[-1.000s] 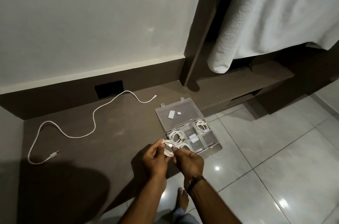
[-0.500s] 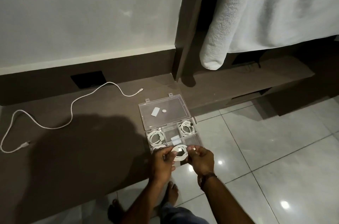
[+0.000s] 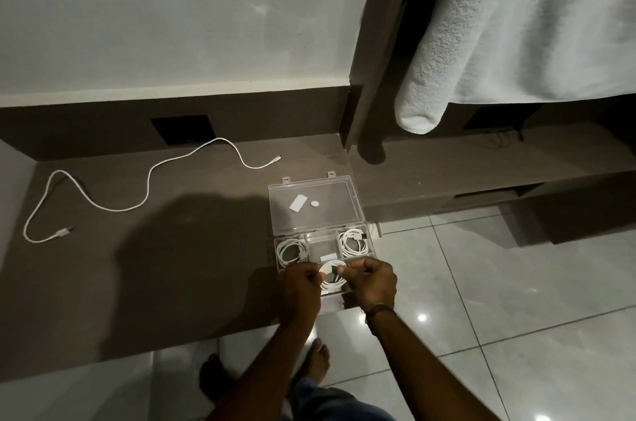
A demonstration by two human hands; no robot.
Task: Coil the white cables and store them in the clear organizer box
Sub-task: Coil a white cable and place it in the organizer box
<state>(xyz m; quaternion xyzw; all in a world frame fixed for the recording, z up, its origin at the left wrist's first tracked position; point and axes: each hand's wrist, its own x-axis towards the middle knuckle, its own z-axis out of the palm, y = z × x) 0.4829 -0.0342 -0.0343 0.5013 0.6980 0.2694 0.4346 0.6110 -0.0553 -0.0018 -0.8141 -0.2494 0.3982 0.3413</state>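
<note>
The clear organizer box (image 3: pixel 373 250) lies open at the front edge of the dark brown ledge (image 3: pixel 206 248), its lid (image 3: pixel 315 205) flat behind it. One coiled white cable (image 3: pixel 290 250) fills the back left compartment, another coiled cable (image 3: pixel 353 241) the back right one. My left hand (image 3: pixel 299 289) and my right hand (image 3: pixel 373 281) pinch a third coiled white cable (image 3: pixel 332 277) from both sides, just over the box's front compartments. A long uncoiled white cable (image 3: pixel 148 186) snakes across the ledge to the left.
A white towel (image 3: pixel 499 28) hangs at the upper right beside a dark upright post (image 3: pixel 375 59). A black wall socket (image 3: pixel 182 129) sits behind the loose cable. Glossy white floor tiles (image 3: pixel 499 283) lie to the right; my bare feet (image 3: pixel 318 357) stand below the ledge.
Both hands carried the coiled cable from left of the box to above its front compartments. The camera has come closer and lower.
</note>
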